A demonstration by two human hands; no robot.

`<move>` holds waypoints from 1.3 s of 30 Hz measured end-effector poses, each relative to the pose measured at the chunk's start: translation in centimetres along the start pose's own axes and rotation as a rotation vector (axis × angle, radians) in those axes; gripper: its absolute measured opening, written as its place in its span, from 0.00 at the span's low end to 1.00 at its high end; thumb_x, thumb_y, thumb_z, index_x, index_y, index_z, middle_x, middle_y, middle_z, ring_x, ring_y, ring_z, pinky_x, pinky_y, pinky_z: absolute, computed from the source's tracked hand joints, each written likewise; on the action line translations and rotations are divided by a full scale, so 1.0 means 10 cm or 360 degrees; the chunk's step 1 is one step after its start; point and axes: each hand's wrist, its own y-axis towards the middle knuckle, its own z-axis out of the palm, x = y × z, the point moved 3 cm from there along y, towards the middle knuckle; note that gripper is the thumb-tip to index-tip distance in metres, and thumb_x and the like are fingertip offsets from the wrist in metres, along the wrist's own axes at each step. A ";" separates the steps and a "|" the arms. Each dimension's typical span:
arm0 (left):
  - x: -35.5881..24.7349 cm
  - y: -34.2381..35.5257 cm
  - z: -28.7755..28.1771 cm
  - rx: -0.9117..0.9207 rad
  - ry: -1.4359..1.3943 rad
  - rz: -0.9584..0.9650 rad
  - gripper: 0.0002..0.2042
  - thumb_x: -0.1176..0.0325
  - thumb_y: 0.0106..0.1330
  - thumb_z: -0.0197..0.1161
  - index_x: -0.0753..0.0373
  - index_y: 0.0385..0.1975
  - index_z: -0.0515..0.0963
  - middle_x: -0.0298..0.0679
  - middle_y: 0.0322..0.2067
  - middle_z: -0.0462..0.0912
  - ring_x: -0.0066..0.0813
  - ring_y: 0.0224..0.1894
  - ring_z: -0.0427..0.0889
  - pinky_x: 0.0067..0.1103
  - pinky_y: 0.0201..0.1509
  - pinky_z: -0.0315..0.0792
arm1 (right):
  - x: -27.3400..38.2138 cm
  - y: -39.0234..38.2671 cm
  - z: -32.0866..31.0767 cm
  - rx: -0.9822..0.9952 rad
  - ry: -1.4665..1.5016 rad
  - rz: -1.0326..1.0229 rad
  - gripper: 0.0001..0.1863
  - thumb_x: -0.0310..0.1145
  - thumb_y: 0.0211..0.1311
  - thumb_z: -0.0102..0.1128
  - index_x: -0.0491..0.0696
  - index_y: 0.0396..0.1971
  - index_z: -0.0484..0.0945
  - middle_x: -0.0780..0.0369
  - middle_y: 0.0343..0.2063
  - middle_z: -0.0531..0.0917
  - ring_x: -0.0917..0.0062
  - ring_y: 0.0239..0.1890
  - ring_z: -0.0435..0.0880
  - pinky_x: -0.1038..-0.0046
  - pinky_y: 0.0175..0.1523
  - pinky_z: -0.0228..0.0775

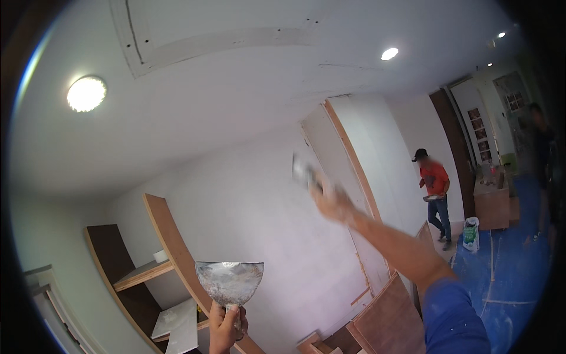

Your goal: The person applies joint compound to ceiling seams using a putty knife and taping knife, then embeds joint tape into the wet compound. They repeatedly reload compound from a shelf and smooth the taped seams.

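Low in the view my left hand (227, 324) grips the handle of a wide putty knife (229, 276), its blade held upright and streaked with grey-white material. My right hand (327, 199) is raised at the end of my outstretched arm, blurred, closed on a smaller scraper (300, 169) whose blade is in front of the white wall near a vertical wood-edged column (348, 153). I cannot tell whether that blade touches the surface. The wall (236, 194) stretches behind both hands, and the ceiling (236, 82) above has a framed panel with dark screw spots.
An open wooden shelving unit (154, 218) stands left, wood panels (383, 312) lean low at centre right. A person in a red top (434, 177) stands right, another person (536, 165) at the far edge. A white bag (471, 235) rests on blue floor covering (507, 277).
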 end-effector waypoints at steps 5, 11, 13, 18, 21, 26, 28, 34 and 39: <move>0.12 -0.18 -0.25 -0.0171 0.0176 -0.0019 0.18 0.64 0.72 0.57 0.64 0.57 0.66 0.39 0.25 0.74 0.25 0.16 0.72 0.22 0.16 0.68 | 0.19 1.76 -0.64 -0.0836 -0.0222 -0.0003 0.26 0.31 0.81 0.39 0.45 0.74 0.58 0.49 0.70 0.66 0.56 0.75 0.60 0.59 0.78 0.56; -0.25 -0.84 -0.65 -0.0320 0.0585 -0.0026 0.12 0.57 0.80 0.52 0.59 0.42 0.73 0.27 0.24 0.69 0.15 0.20 0.65 0.18 0.20 0.60 | 0.13 2.76 -0.95 -0.1376 -0.0935 -0.0214 0.30 0.27 0.75 0.48 0.49 0.75 0.58 0.50 0.69 0.63 0.52 0.72 0.61 0.55 0.76 0.58; -0.29 -1.20 -0.88 -0.0553 0.0519 -0.0210 0.15 0.54 0.80 0.53 0.61 0.38 0.74 0.30 0.25 0.71 0.16 0.19 0.66 0.19 0.20 0.59 | 0.10 2.91 -0.74 -0.1360 -0.0845 -0.0202 0.35 0.22 0.69 0.50 0.49 0.76 0.57 0.48 0.71 0.59 0.49 0.72 0.60 0.53 0.76 0.57; -0.57 -1.73 -0.98 -0.0465 0.1051 -0.0212 0.18 0.52 0.80 0.52 0.61 0.36 0.73 0.31 0.20 0.71 0.18 0.15 0.66 0.20 0.18 0.59 | 0.01 3.10 -0.32 -0.1124 -0.0847 -0.0060 0.43 0.20 0.64 0.52 0.49 0.79 0.49 0.48 0.75 0.51 0.49 0.76 0.54 0.54 0.79 0.53; -0.62 -1.94 -0.99 -0.0545 0.0946 -0.0361 0.18 0.51 0.79 0.53 0.61 0.34 0.72 0.30 0.16 0.68 0.18 0.14 0.65 0.19 0.17 0.59 | 0.00 2.90 -0.15 -0.0782 -0.0934 0.0078 0.44 0.22 0.64 0.55 0.50 0.79 0.47 0.50 0.76 0.49 0.51 0.78 0.49 0.55 0.80 0.51; -0.69 -2.04 -0.83 -0.0761 0.0659 -0.0384 0.16 0.52 0.78 0.55 0.60 0.37 0.72 0.30 0.16 0.70 0.16 0.13 0.66 0.17 0.15 0.60 | -0.03 2.42 -0.14 -0.0844 -0.0836 -0.0144 0.39 0.26 0.64 0.58 0.48 0.76 0.59 0.47 0.72 0.63 0.51 0.74 0.60 0.57 0.76 0.58; -0.56 -1.93 -0.88 -0.0775 0.0329 -0.0472 0.13 0.55 0.77 0.57 0.61 0.42 0.74 0.31 0.17 0.72 0.17 0.13 0.67 0.17 0.13 0.61 | 0.21 2.13 -0.11 -0.0871 -0.0433 -0.0410 0.29 0.27 0.69 0.54 0.47 0.71 0.68 0.48 0.67 0.72 0.54 0.68 0.71 0.59 0.72 0.65; -0.68 -1.06 -0.55 -0.0130 -0.0598 -0.0464 0.18 0.65 0.72 0.60 0.61 0.59 0.71 0.45 0.23 0.80 0.39 0.17 0.80 0.29 0.14 0.71 | 1.38 0.33 0.41 0.0181 0.0852 -0.0859 0.25 0.17 0.73 0.47 0.47 0.67 0.74 0.55 0.65 0.77 0.61 0.69 0.74 0.64 0.71 0.70; -0.61 -0.59 -0.28 0.0144 -0.0863 -0.0395 0.25 0.63 0.65 0.65 0.71 0.54 0.64 0.48 0.20 0.75 0.34 0.10 0.73 0.28 0.08 0.69 | 1.95 -0.43 0.65 0.0924 0.1317 -0.0806 0.38 0.07 0.60 0.55 0.54 0.69 0.72 0.56 0.67 0.74 0.62 0.69 0.75 0.65 0.73 0.71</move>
